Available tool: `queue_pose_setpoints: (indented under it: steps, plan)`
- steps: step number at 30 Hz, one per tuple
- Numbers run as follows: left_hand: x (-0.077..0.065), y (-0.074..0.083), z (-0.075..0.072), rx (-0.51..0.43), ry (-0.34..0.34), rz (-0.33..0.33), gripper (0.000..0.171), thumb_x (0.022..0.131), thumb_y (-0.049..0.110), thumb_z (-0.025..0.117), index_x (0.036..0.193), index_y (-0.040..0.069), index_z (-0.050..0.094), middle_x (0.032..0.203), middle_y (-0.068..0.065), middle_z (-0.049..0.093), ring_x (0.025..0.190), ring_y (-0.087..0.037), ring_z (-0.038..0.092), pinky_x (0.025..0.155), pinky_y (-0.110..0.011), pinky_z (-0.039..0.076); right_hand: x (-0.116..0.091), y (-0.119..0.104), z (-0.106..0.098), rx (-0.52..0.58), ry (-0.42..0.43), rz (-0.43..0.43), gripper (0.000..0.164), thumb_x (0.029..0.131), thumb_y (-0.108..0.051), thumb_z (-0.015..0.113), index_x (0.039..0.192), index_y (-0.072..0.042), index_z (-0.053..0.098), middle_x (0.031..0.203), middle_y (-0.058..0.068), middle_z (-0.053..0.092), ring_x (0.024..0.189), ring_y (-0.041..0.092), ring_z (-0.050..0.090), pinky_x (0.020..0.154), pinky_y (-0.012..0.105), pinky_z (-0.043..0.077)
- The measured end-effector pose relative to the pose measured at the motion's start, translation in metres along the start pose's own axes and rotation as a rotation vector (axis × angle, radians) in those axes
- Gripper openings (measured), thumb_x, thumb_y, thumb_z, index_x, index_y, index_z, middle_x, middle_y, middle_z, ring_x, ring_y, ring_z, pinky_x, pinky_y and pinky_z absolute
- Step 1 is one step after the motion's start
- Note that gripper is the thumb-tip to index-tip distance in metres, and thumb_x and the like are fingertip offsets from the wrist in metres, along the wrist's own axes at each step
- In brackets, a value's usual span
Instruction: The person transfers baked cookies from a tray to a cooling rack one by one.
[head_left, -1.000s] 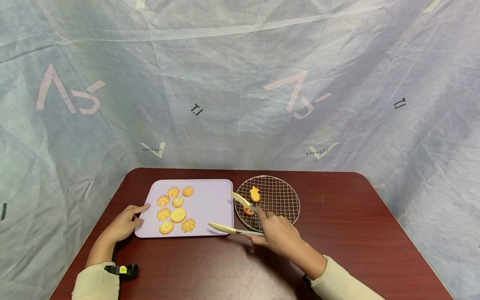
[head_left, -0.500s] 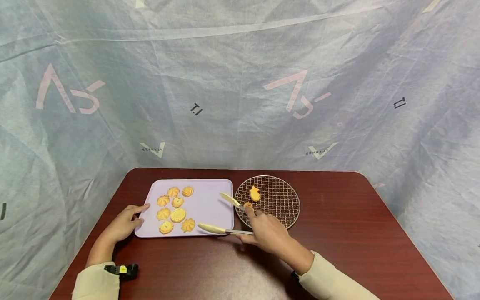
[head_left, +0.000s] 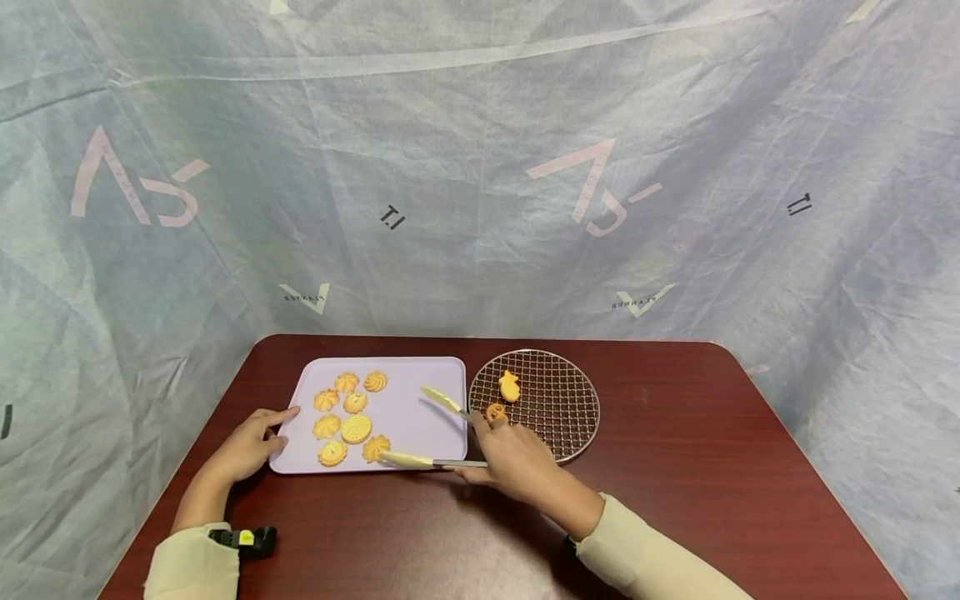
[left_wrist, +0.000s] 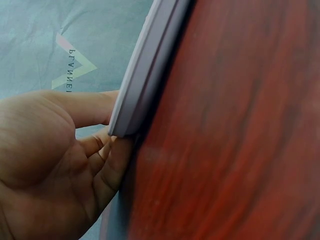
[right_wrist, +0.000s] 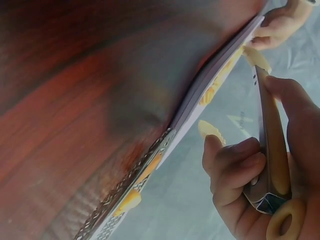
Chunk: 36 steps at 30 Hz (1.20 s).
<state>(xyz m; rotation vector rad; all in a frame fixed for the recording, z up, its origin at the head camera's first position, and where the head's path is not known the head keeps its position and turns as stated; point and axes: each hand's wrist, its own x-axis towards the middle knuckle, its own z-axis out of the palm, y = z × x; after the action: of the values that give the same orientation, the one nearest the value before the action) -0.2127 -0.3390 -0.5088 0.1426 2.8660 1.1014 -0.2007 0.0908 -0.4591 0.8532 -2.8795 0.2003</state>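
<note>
My left hand point(head_left: 247, 447) pinches the left edge of a lilac tray point(head_left: 420, 371); the left wrist view shows the tray's rim point(left_wrist: 145, 70) between thumb and fingers. Several golden cookies lie on the tray's left half. My right hand point(head_left: 521, 462) holds tongs point(head_left: 408, 460) with cream tips and metal arms, also seen in the right wrist view as tongs point(right_wrist: 272, 145) lying across the palm. The tongs are spread over the tray with nothing between their tips. Their nearer tip is at a flower-shaped cookie point(head_left: 375, 448); I cannot tell whether they touch.
A round wire rack point(head_left: 566, 408) stands right of the tray. On it lie a pineapple-shaped cookie point(head_left: 509, 386) and a brown, open-worked cookie point(head_left: 496, 413), close to the right hand. The dark red table point(head_left: 675, 467) is backed by a hanging grey cloth point(head_left: 480, 208).
My right hand has moved left with the spread tongs, from the rack to over the tray, bringing the nearer tip to the flower-shaped cookie. The left hand and tray have stayed put.
</note>
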Motion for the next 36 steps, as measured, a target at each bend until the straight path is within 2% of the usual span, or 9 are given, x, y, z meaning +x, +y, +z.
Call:
queue_pose_setpoints:
  steps: [7,14,27,36]
  plan:
    - [0.0,0.001,-0.001,0.0,-0.003,0.006,0.051,0.091,-0.002,0.058,0.14,-0.006,0.046,0.112,-0.025,0.046,0.08,-0.022,0.045,0.063,-0.026,0.039,0.006,-0.007,0.001,-0.032,0.017,-0.022,0.089,0.075,-0.066,0.07,0.135,-0.003,0.053,0.093,0.015,0.069,0.062,0.02,0.062,0.047,0.033,0.047]
    - [-0.001,0.003,-0.001,0.001,0.0,0.004,0.051,0.091,-0.002,0.059,0.14,-0.006,0.046,0.113,-0.024,0.046,0.08,-0.022,0.044,0.063,-0.027,0.039,0.013,-0.013,0.004,-0.054,-0.003,-0.021,0.092,0.075,-0.067,0.068,0.137,-0.001,0.052,0.1,0.016,0.07,0.071,0.024,0.066,0.053,0.035,0.051]
    - [0.0,0.0,0.002,0.007,0.005,0.002,0.052,0.09,-0.003,0.057,0.141,-0.005,0.047,0.112,-0.023,0.047,0.08,-0.022,0.045,0.064,-0.026,0.039,0.013,-0.02,0.004,-0.134,0.01,-0.084,0.075,0.082,-0.063,0.064,0.133,-0.009,0.059,0.091,0.008,0.07,0.069,0.02,0.064,0.053,0.033,0.05]
    - [0.0,-0.001,0.001,0.012,0.005,0.019,0.052,0.089,-0.003,0.057,0.14,-0.005,0.048,0.113,-0.024,0.048,0.082,-0.023,0.045,0.066,-0.026,0.04,0.012,-0.018,0.001,-0.12,-0.02,-0.045,0.074,0.083,-0.063,0.064,0.134,-0.009,0.058,0.086,0.006,0.07,0.068,0.019,0.064,0.049,0.033,0.048]
